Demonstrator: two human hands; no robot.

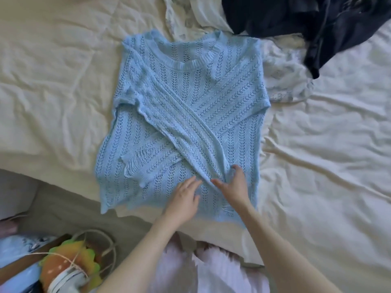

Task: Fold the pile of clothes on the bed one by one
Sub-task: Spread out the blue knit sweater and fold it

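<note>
A cluttered corner with an orange and green toy (69,263) sits at lower left, beside the bed (53,81) and its cream, wrinkled sheet. A light blue knit sweater (182,115) lies flat at the middle of the bed, neck away from the person, both sleeves folded across its front in an X. The left hand (184,199) rests palm down on the lower part of the sweater, fingers straight and loosely spread. Just beside it, the right hand (234,185) pinches a sleeve end near the hem, fingers bent. Both forearms reach forward from below. Dark navy clothes (306,24) lie heaped at upper right.
</note>
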